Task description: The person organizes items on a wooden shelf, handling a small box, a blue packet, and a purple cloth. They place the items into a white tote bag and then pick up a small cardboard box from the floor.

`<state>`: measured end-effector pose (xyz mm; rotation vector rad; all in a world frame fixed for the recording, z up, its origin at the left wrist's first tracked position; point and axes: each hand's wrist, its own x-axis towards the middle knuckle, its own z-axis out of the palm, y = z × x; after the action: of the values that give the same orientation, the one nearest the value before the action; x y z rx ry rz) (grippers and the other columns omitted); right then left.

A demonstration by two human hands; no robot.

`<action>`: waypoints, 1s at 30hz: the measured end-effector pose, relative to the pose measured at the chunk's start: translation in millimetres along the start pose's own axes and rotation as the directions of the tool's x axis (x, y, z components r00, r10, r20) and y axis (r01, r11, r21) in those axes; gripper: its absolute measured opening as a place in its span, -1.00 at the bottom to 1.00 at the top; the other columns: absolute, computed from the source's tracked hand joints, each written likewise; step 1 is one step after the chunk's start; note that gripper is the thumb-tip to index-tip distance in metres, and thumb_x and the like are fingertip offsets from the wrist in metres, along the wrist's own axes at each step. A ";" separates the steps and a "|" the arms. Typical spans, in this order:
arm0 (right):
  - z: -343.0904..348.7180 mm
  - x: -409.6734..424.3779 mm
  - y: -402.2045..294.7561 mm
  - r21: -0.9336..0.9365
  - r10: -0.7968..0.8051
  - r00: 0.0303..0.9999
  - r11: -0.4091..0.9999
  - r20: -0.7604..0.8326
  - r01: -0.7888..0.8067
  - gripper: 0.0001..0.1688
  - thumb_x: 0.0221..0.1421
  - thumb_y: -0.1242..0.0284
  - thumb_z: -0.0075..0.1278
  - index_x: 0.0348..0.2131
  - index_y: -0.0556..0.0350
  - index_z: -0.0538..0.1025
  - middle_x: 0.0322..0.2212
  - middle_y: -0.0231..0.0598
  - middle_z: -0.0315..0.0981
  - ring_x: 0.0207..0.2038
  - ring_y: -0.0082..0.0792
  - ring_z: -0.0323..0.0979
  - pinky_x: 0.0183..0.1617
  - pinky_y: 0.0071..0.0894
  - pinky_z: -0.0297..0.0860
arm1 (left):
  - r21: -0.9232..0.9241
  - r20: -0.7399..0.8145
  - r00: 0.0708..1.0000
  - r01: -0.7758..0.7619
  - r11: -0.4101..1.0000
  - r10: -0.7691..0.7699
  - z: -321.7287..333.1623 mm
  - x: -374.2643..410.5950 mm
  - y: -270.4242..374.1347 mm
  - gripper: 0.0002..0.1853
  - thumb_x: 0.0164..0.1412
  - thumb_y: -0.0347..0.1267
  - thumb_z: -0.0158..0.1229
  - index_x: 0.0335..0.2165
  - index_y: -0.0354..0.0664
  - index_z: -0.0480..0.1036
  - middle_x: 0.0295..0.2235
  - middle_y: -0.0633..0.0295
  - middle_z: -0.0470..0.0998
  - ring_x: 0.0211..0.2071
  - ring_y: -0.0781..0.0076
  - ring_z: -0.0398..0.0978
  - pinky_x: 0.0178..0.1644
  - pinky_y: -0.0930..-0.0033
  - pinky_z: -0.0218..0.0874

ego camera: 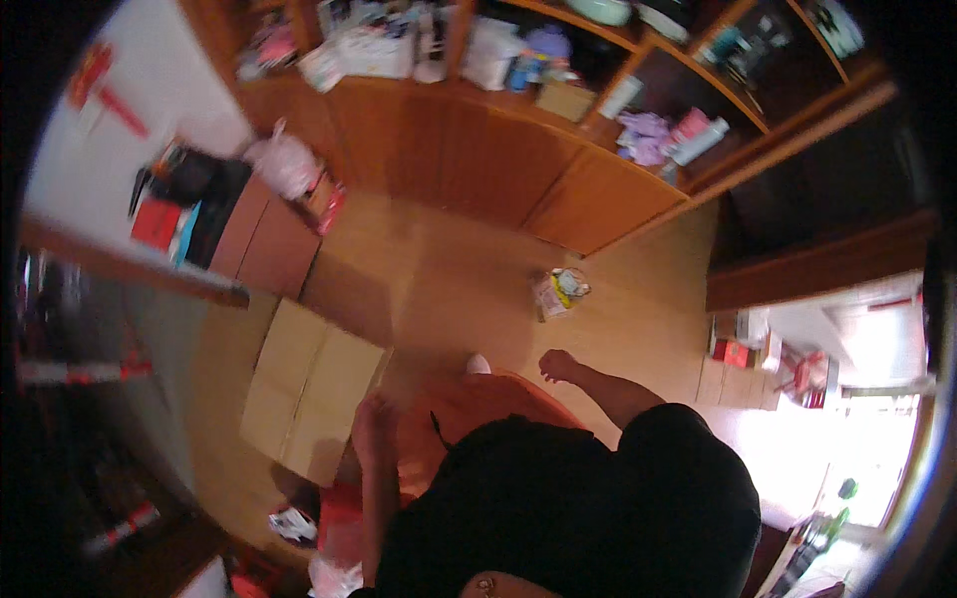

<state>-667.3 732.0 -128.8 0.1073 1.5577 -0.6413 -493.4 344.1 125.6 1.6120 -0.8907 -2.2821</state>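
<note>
At the lower middle, my left hand (376,420) hangs beside the near right edge of a closed cardboard box (303,389); whether it touches the box I cannot tell, and the hand is blurred. My right hand (558,366) hangs over the floor to the right of my body, its fingers curled, with no object visible in it. Beyond it on the floor stands a small open bag (555,300) with mixed contents. Orange-red clothing (516,396) covers my legs, and the tip of one light shoe (478,364) shows in front.
A wooden cabinet (478,157) with filled shelves spans the far side. At the left stand a low reddish cabinet (265,239) and a pink plastic bag (284,166). Dark shoes with white (293,525) lie at the lower left. A doorway opens on the right, with stacked boxes (736,381) beyond.
</note>
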 end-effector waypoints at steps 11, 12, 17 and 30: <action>-21.0 -100.4 0.8 0.552 0.005 0.759 0.690 -0.651 0.468 -0.80 0.22 0.35 -0.03 -0.22 0.08 0.46 -0.34 -0.24 0.54 -0.47 -0.42 0.55 -0.51 -0.42 0.44 | 0.487 0.633 0.758 -0.233 0.842 -0.156 152.8 -90.6 8.8 -0.71 0.36 -0.43 -0.10 -0.03 -0.31 0.41 -0.12 0.14 0.51 -0.14 0.39 0.48 -0.02 0.35 0.35; -29.4 -101.2 -5.6 0.549 0.007 0.749 0.685 -0.663 0.479 -0.81 0.21 0.37 -0.02 -0.22 0.07 0.45 -0.30 -0.23 0.53 -0.45 -0.44 0.56 -0.50 -0.42 0.44 | 0.509 0.637 0.747 -0.226 0.830 -0.188 155.7 -81.2 6.1 -0.71 0.36 -0.43 -0.10 -0.03 -0.31 0.41 -0.12 0.15 0.51 -0.13 0.39 0.48 -0.02 0.35 0.35; -98.1 -88.1 -23.6 -0.100 -0.208 0.129 0.819 -0.970 0.564 -0.58 0.16 0.45 0.04 0.01 0.08 0.38 -0.14 -0.16 0.49 -0.39 -0.35 0.57 -0.37 -0.32 0.46 | 0.614 0.614 0.722 -0.181 0.768 -0.321 199.9 -41.7 4.0 -0.72 0.36 -0.42 -0.09 -0.04 -0.28 0.42 -0.11 0.18 0.52 -0.11 0.40 0.48 -0.02 0.36 0.35; -392.7 -257.0 -286.7 -0.373 -0.308 -0.209 0.756 -0.928 0.538 0.02 -0.15 0.29 0.29 0.23 0.02 0.12 0.05 0.07 0.30 -0.01 0.04 0.42 0.02 -0.07 0.37 | 0.649 0.687 0.627 -0.304 0.697 -0.366 381.4 22.9 76.1 -0.71 0.36 -0.38 -0.08 -0.06 -0.30 0.42 -0.15 0.15 0.53 -0.18 0.41 0.50 -0.04 0.38 0.34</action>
<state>-1114.7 751.4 190.4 0.1718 3.1340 -1.5034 -861.8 407.1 235.7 0.6046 -2.2314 -2.8807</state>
